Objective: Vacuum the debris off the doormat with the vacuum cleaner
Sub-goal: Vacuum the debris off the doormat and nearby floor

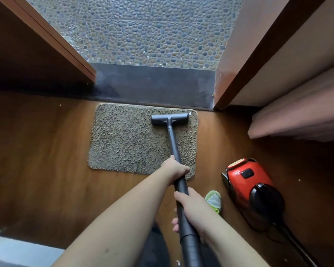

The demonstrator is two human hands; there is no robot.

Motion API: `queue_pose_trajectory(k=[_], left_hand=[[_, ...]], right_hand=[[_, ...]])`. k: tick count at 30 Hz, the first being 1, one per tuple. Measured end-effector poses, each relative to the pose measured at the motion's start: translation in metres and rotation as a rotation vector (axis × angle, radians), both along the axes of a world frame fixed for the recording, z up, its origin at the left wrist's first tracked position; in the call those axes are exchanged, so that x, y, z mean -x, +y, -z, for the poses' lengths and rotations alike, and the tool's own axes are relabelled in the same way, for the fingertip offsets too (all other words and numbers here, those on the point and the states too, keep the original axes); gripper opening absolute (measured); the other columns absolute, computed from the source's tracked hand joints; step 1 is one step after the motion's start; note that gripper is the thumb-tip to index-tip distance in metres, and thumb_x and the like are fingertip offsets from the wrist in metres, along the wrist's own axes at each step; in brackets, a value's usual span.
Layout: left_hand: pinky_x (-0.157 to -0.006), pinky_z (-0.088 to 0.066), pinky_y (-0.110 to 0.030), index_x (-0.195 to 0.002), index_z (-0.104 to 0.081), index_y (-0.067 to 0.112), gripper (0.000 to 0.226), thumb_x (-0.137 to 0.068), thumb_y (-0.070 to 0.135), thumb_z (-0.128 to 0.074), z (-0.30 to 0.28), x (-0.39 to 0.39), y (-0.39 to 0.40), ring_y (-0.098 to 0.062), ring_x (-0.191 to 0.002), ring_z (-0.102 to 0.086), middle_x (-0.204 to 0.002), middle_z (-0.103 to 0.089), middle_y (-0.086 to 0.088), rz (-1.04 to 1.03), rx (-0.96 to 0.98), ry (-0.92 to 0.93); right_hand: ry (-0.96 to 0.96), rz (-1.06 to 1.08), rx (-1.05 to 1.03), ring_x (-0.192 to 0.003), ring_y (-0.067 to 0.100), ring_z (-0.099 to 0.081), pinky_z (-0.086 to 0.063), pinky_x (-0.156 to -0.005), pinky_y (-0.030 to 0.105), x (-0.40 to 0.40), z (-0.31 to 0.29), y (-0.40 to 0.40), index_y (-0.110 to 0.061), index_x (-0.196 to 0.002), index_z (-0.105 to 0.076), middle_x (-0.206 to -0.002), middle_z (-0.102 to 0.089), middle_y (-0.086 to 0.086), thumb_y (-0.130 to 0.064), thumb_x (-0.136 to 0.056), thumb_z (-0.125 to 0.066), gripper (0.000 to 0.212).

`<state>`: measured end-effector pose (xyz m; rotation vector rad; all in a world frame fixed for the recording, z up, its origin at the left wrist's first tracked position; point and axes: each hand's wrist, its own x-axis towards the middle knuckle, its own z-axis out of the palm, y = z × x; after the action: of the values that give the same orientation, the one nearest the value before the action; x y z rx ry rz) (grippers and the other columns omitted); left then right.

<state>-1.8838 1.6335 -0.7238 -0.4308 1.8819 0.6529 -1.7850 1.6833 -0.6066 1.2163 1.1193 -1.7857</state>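
Single view only, worn on the head, aimed forward and steeply down along both forearms. Close to the two-handed hold on the wand (pixel 178 182), near the bottom centre of the frame. Beyond the hold, the doormat (pixel 127 139), then the doorway and pebbled ground (pixel 152 31). Wide-angle, edges bowed.

A shaggy grey-brown doormat (pixel 127 137) with rounded corners lies flat on the wooden floor, its far edge just beside the dark threshold. The vacuum cleaner's grey T-shaped floor head (pixel 169 119) rests on the mat's far right part, with a small white scrap (pixel 190 113) just beside its right end. The dark wand (pixel 175 149) slants back from the head, and the red-and-black canister (pixel 253 191) sits on the floor to the mat's right.
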Motion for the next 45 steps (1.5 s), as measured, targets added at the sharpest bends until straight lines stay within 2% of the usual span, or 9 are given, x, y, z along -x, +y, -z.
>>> queue_pose_trajectory(k=[2, 5, 9, 14, 21, 27, 32, 35, 45], left_hand=[[-0.074, -0.062, -0.042, -0.133, -0.043, 0.013, 0.083, -0.056, 0.035, -0.065, 0.007, 0.000, -0.002, -0.033, -0.102, -0.064, -0.120, -0.058, -0.015, 0.045, 0.014, -0.010], [-0.075, -0.061, -0.048, -0.137, -0.039, 0.016, 0.082, -0.063, 0.034, -0.069, 0.022, 0.000, -0.016, -0.035, -0.103, -0.062, -0.122, -0.056, -0.016, 0.070, -0.006, -0.031], [-0.077, -0.060, -0.052, -0.134, -0.042, 0.018, 0.088, -0.054, 0.039, -0.069, 0.023, 0.001, -0.048, -0.037, -0.103, -0.064, -0.120, -0.059, -0.017, 0.041, -0.067, -0.048], [-0.078, -0.060, -0.047, -0.132, -0.041, 0.014, 0.068, -0.076, 0.032, -0.075, 0.014, 0.014, -0.071, -0.034, -0.100, -0.065, -0.117, -0.059, -0.014, 0.095, -0.098, -0.048], [-0.083, -0.059, -0.045, -0.132, -0.043, 0.016, 0.088, -0.051, 0.044, -0.062, 0.005, 0.004, -0.066, -0.035, -0.098, -0.066, -0.114, -0.063, -0.014, 0.247, -0.074, 0.020], [-0.090, -0.056, -0.040, -0.154, -0.020, 0.023, 0.091, -0.078, 0.035, -0.068, 0.015, 0.013, -0.034, -0.032, -0.108, -0.061, -0.131, -0.055, -0.012, 0.413, -0.077, 0.076], [-0.083, -0.060, -0.045, -0.136, -0.038, 0.017, 0.072, -0.074, 0.034, -0.070, 0.017, 0.037, -0.011, -0.033, -0.099, -0.065, -0.118, -0.060, -0.014, 0.356, -0.090, 0.050], [-0.075, -0.060, -0.054, -0.125, -0.042, 0.015, 0.077, -0.056, 0.035, -0.072, 0.027, 0.042, -0.003, -0.039, -0.094, -0.069, -0.118, -0.060, -0.019, 0.290, -0.146, -0.033], [-0.076, -0.060, -0.054, -0.136, -0.031, 0.015, 0.086, -0.058, 0.032, -0.063, 0.024, 0.018, 0.001, -0.037, -0.089, -0.069, -0.119, -0.059, -0.022, 0.190, -0.203, -0.097]], right_hand=[[-0.032, 0.005, -0.007, -0.036, 0.020, -0.051, -0.045, -0.036, 0.024, 0.000, 0.006, -0.005, -0.012, -0.103, -0.043, -0.083, -0.045, 0.016, -0.019, -0.100, -0.046, 0.008], [-0.058, 0.029, -0.034, -0.037, 0.019, -0.051, -0.045, -0.037, 0.025, -0.004, 0.013, -0.023, -0.016, -0.101, -0.045, -0.086, -0.045, 0.016, -0.021, -0.101, -0.047, 0.006], [-0.081, -0.008, -0.123, -0.038, 0.019, -0.053, -0.046, -0.037, 0.025, 0.001, 0.012, -0.064, -0.016, -0.113, -0.043, -0.084, -0.046, 0.015, -0.023, -0.100, -0.046, 0.015], [-0.083, 0.034, -0.170, -0.035, 0.017, -0.053, -0.045, -0.035, 0.023, 0.015, 0.005, -0.095, -0.012, -0.112, -0.045, -0.080, -0.048, 0.012, -0.022, -0.099, -0.047, 0.017], [-0.031, 0.122, -0.167, -0.041, 0.021, -0.054, -0.050, -0.042, 0.030, 0.000, -0.010, -0.100, -0.016, -0.105, -0.048, -0.081, -0.049, 0.015, -0.023, -0.099, -0.047, 0.009], [0.000, 0.220, -0.231, -0.042, 0.023, -0.054, -0.049, -0.043, 0.030, 0.001, 0.005, -0.085, -0.019, -0.104, -0.049, -0.077, -0.050, 0.012, -0.023, -0.099, -0.046, 0.007], [0.037, 0.303, -0.172, -0.041, 0.017, -0.056, -0.049, -0.043, 0.027, 0.020, 0.024, -0.062, -0.019, -0.105, -0.051, -0.086, -0.048, 0.015, -0.023, -0.100, -0.048, 0.007], [0.038, 0.355, -0.114, -0.041, 0.016, -0.054, -0.048, -0.041, 0.026, 0.026, 0.028, -0.053, -0.017, -0.109, -0.048, -0.083, -0.048, 0.014, -0.021, -0.099, -0.049, 0.011], [0.025, 0.306, -0.098, -0.042, 0.016, -0.056, -0.048, -0.041, 0.025, 0.002, 0.021, -0.041, -0.018, -0.106, -0.050, -0.087, -0.049, 0.014, -0.022, -0.099, -0.050, 0.008]])
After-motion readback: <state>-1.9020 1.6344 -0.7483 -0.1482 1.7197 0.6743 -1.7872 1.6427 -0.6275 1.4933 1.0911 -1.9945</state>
